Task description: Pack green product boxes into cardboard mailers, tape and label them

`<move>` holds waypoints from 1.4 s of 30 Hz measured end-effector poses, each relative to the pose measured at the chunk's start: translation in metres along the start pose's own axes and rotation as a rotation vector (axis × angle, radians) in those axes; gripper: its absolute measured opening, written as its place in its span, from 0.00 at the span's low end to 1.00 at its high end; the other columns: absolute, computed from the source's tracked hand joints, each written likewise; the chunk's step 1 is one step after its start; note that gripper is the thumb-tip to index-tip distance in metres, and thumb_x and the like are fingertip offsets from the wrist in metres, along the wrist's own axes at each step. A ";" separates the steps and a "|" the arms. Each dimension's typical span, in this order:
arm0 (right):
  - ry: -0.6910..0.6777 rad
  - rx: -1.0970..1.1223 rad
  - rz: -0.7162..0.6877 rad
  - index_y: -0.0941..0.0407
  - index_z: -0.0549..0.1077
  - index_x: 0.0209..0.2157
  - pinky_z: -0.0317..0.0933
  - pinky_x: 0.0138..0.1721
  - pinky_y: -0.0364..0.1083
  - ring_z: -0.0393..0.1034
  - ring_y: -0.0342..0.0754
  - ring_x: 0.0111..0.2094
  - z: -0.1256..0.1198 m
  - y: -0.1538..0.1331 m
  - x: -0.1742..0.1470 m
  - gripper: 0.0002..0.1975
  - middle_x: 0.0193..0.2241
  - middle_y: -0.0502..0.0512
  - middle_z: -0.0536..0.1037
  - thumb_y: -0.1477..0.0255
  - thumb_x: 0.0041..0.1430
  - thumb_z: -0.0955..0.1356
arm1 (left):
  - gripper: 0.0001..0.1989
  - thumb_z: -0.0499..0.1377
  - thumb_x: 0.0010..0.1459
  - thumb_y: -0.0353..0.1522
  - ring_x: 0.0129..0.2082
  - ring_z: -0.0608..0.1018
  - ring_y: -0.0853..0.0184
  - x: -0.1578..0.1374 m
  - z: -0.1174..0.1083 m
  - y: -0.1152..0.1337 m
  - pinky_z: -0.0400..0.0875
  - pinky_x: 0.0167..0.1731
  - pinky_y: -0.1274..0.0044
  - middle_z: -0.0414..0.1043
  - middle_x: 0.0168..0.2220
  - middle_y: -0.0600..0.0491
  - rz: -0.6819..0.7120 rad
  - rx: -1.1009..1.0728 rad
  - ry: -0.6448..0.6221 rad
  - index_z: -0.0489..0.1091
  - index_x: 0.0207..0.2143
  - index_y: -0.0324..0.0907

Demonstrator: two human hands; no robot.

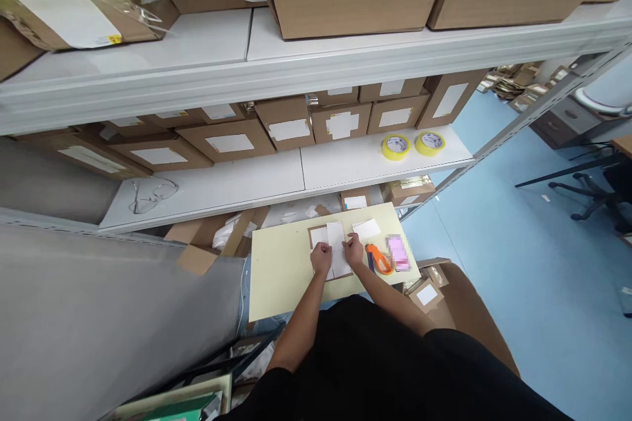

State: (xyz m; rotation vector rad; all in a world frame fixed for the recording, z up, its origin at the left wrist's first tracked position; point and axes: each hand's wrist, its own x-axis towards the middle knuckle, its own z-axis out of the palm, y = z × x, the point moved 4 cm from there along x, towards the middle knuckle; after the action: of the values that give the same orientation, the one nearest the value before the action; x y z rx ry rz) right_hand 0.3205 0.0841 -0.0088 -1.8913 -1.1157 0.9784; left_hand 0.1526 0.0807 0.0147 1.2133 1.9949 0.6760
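A flat brown cardboard piece point(311, 237) lies on the pale yellow table, mostly covered by white paper labels. One white label point(336, 235) stands out along its upper middle, reaching past the cardboard's far edge. My left hand point(320, 258) is closed at the left side of this label, its fingertips bent down onto the paper. On the opposite side my right hand point(352, 250) pinches the label's right edge between thumb and fingers. Just beyond my right hand is a small pile of white labels point(366, 229). An orange tape dispenser point(380, 259) lies right of my right forearm.
The yellow table point(276, 270) also carries a blurred pink object point(398, 252). Behind it, a shelf point(336, 161) holds labelled boxes point(230, 143), yellow tape rolls point(395, 147) and glasses point(152, 196). An open carton point(469, 309) stands at the right, a grey wall point(123, 289) at the left.
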 end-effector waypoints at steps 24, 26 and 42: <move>-0.105 -0.296 0.099 0.52 0.71 0.40 0.62 0.36 0.50 0.78 0.58 0.35 -0.009 0.002 0.016 0.17 0.31 0.61 0.81 0.58 0.56 0.75 | 0.09 0.66 0.57 0.38 0.42 0.80 0.54 0.012 -0.004 0.000 0.70 0.43 0.68 0.79 0.37 0.46 -0.071 0.285 -0.170 0.70 0.33 0.46; -0.111 -0.290 0.108 0.53 0.72 0.41 0.63 0.38 0.51 0.78 0.60 0.36 -0.012 0.009 0.015 0.21 0.32 0.62 0.82 0.54 0.55 0.75 | 0.05 0.63 0.60 0.34 0.49 0.78 0.52 0.013 -0.001 0.010 0.70 0.48 0.66 0.79 0.43 0.43 0.063 0.324 -0.188 0.73 0.38 0.45; -0.194 0.083 0.047 0.54 0.82 0.47 0.68 0.56 0.58 0.78 0.62 0.51 0.002 0.019 -0.036 0.29 0.45 0.61 0.85 0.47 0.56 0.68 | 0.39 0.53 0.64 0.47 0.77 0.35 0.50 0.050 0.024 0.012 0.39 0.72 0.55 0.33 0.78 0.52 0.308 0.520 -0.569 0.50 0.74 0.50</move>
State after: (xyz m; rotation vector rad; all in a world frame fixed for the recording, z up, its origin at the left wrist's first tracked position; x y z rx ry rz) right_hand 0.3130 0.0450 -0.0170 -1.7923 -1.1269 1.2370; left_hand 0.1617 0.1331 -0.0057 1.8014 1.5465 -0.0848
